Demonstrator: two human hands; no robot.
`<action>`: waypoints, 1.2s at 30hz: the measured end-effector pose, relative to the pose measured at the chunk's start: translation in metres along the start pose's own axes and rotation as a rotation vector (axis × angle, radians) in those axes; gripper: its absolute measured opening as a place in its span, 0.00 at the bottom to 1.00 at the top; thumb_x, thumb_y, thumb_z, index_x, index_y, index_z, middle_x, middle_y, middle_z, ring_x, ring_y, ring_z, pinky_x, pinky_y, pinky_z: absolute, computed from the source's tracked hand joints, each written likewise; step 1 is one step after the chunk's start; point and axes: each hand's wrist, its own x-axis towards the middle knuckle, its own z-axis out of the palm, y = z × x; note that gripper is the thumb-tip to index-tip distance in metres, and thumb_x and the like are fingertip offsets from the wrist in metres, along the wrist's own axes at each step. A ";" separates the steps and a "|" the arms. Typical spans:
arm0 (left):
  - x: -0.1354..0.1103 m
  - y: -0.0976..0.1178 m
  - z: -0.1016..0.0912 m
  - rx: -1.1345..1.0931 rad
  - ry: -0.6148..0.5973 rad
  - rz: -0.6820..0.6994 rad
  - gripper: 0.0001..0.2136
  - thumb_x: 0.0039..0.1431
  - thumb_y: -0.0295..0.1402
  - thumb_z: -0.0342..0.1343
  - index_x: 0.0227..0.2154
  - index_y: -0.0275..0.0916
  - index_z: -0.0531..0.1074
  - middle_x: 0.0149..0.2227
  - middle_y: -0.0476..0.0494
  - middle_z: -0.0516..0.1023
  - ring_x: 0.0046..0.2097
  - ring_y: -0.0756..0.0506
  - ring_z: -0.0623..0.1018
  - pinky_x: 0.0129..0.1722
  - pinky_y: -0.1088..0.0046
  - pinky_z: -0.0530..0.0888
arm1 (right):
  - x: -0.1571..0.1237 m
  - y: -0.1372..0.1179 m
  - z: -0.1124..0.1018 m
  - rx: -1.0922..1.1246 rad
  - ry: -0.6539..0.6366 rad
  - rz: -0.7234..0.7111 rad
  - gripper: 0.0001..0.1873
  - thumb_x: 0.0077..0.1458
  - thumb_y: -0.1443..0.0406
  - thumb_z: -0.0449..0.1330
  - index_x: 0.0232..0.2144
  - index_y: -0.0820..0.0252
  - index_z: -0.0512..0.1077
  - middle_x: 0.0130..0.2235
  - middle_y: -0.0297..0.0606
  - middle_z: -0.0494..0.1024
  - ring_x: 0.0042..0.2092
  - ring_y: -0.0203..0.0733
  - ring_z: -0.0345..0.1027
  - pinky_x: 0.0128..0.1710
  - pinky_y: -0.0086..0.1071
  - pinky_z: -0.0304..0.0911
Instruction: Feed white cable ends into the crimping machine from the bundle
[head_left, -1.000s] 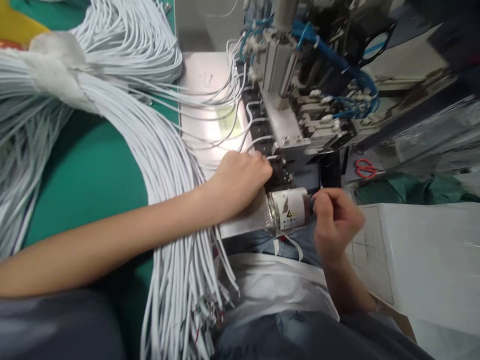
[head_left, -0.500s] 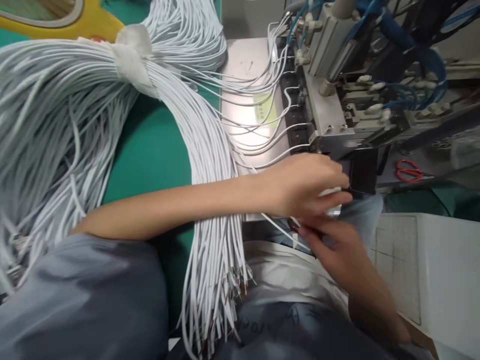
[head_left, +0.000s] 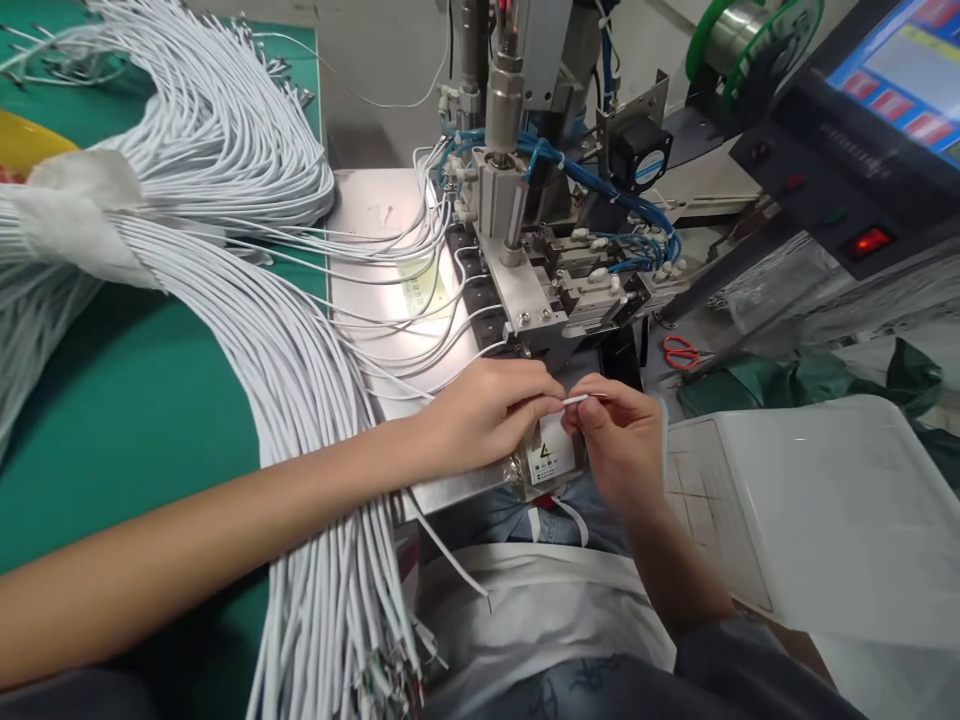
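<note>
My left hand pinches a white cable close to its end, just in front of the machine. Fingers of my right hand close on the tip of that same cable, where a thin reddish wire shows. Under my left forearm runs a thick bundle of white cables, tied with a white wrap. Their stripped ends with coloured wires hang at the bottom. Below my hands a small packet with a printed label sits at the edge of the metal plate.
Several cables lead over the plate into a row of black blocks on the machine. At right are red-handled scissors, a white bin, a control box with a screen and a wire spool. A green mat lies left.
The view has swung up and right, showing the screen and spool. My hands, crossed and blurred before, now meet at the cable's end. The dark red thing by my right hand is no longer visible there.
</note>
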 end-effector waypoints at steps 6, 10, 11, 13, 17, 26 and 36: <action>0.000 -0.002 0.000 -0.037 -0.058 -0.041 0.10 0.62 0.27 0.46 0.34 0.34 0.74 0.28 0.45 0.73 0.31 0.51 0.72 0.31 0.78 0.68 | 0.004 -0.004 -0.002 -0.285 -0.001 -0.127 0.04 0.50 0.65 0.62 0.30 0.55 0.77 0.29 0.33 0.73 0.30 0.35 0.66 0.28 0.30 0.62; 0.001 0.000 0.001 -0.032 0.007 -0.027 0.10 0.60 0.26 0.48 0.31 0.34 0.75 0.25 0.46 0.72 0.28 0.53 0.70 0.28 0.78 0.67 | 0.003 -0.006 -0.001 -0.356 0.030 -0.152 0.04 0.51 0.65 0.62 0.30 0.55 0.78 0.28 0.33 0.72 0.30 0.35 0.64 0.27 0.30 0.60; 0.001 0.000 0.001 -0.024 0.034 -0.021 0.09 0.60 0.26 0.49 0.31 0.34 0.75 0.25 0.47 0.72 0.27 0.53 0.70 0.28 0.79 0.67 | 0.002 -0.006 0.000 -0.376 0.055 -0.164 0.04 0.51 0.65 0.62 0.29 0.55 0.78 0.27 0.33 0.71 0.29 0.34 0.63 0.26 0.30 0.59; 0.000 0.000 0.001 0.009 0.077 -0.009 0.09 0.59 0.26 0.50 0.30 0.34 0.75 0.25 0.47 0.72 0.27 0.53 0.70 0.27 0.78 0.66 | 0.001 -0.007 0.002 -0.413 0.094 -0.183 0.04 0.51 0.65 0.62 0.28 0.56 0.78 0.26 0.33 0.70 0.27 0.33 0.60 0.24 0.29 0.56; 0.000 -0.003 0.000 0.171 0.095 0.032 0.10 0.60 0.27 0.49 0.28 0.35 0.75 0.26 0.45 0.73 0.29 0.51 0.69 0.29 0.75 0.67 | 0.006 -0.015 0.000 -0.484 0.040 -0.127 0.06 0.50 0.65 0.61 0.27 0.58 0.78 0.22 0.31 0.67 0.24 0.31 0.56 0.21 0.28 0.52; 0.002 0.002 0.000 0.209 0.144 -0.049 0.07 0.54 0.25 0.54 0.21 0.35 0.70 0.22 0.49 0.70 0.28 0.51 0.66 0.29 0.75 0.63 | 0.025 -0.017 -0.008 -0.394 -0.112 -0.002 0.05 0.44 0.65 0.64 0.21 0.60 0.76 0.17 0.27 0.58 0.21 0.30 0.50 0.20 0.27 0.49; -0.002 0.001 0.001 0.555 0.220 0.067 0.11 0.58 0.26 0.49 0.20 0.37 0.67 0.22 0.47 0.68 0.27 0.50 0.64 0.25 0.73 0.60 | 0.007 -0.010 0.015 -0.779 0.117 -0.432 0.07 0.52 0.67 0.58 0.28 0.59 0.77 0.17 0.27 0.56 0.20 0.31 0.48 0.20 0.29 0.49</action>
